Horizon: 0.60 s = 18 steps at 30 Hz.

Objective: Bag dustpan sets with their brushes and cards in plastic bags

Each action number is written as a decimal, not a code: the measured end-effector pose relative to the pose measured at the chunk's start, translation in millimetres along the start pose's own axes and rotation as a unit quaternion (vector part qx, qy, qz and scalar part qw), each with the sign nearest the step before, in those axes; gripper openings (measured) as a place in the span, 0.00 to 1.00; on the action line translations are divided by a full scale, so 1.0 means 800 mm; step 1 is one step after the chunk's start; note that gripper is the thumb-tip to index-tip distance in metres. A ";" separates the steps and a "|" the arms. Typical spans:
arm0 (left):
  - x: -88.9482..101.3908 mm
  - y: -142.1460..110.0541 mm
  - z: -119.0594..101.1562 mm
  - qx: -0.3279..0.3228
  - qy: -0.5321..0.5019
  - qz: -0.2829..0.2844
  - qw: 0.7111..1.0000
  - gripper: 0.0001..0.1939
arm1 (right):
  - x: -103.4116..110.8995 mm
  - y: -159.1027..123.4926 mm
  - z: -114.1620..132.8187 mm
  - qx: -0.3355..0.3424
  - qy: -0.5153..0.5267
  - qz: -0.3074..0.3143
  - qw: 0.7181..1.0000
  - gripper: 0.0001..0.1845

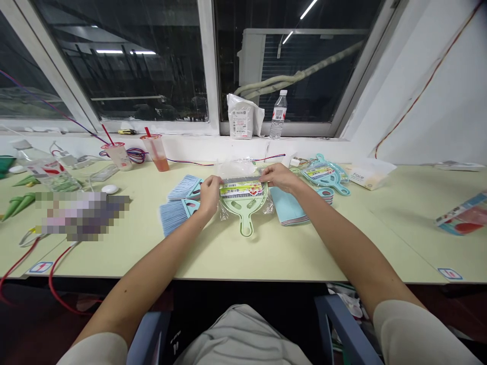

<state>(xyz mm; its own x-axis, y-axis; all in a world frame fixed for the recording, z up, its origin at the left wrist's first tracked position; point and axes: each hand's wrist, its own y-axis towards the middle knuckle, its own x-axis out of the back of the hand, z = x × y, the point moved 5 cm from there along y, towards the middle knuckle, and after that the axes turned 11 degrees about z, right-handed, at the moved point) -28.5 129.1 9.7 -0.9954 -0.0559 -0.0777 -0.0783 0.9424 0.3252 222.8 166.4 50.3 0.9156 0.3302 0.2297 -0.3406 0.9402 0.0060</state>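
Note:
A light green dustpan with a printed label lies in a clear plastic bag, handle towards me, just above the table. My left hand grips its left edge, fingers closed. Thumb and fingers of my right hand pinch the upper right edge and bag. Bristles show along the dustpan's far side, under the label. Left of my left hand lie two blue-bristled brushes, an upper brush and a lower brush. Beside my right forearm is a light blue folded stack, partly hidden by the arm.
More packaged blue-green dustpans lie at the back right, by a tissue pack. Drink cups and a large bottle stand left. A water bottle stands on the sill. The table's front edge is near me.

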 end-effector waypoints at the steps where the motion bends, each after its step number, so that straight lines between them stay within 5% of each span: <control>1: 0.000 0.000 -0.002 -0.013 0.023 -0.004 1.000 0.10 | 0.000 0.001 0.001 0.004 -0.017 -0.003 1.000 0.13; 7: -0.003 -0.004 -0.006 -0.053 0.104 -0.012 0.993 0.10 | -0.001 0.002 0.002 0.012 -0.207 0.002 0.978 0.12; 12: -0.014 -0.013 -0.014 -0.074 0.118 0.026 0.990 0.11 | -0.041 -0.022 0.038 0.194 -0.415 -0.031 0.888 0.06; 15: -0.023 -0.017 -0.020 -0.088 0.119 0.050 0.988 0.10 | -0.078 -0.040 0.054 0.287 -0.451 0.022 0.845 0.07; 18: -0.029 -0.020 -0.024 -0.102 0.108 0.065 0.987 0.09 | -0.100 -0.049 0.057 0.312 -0.467 0.073 0.824 0.10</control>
<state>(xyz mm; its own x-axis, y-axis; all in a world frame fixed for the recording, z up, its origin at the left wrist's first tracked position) -5.3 108.7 24.3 -0.9846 -0.0289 0.1724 0.0629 0.8615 0.5038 153.4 99.7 75.8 0.3904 -0.0469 0.9194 -0.7422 0.5749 0.3445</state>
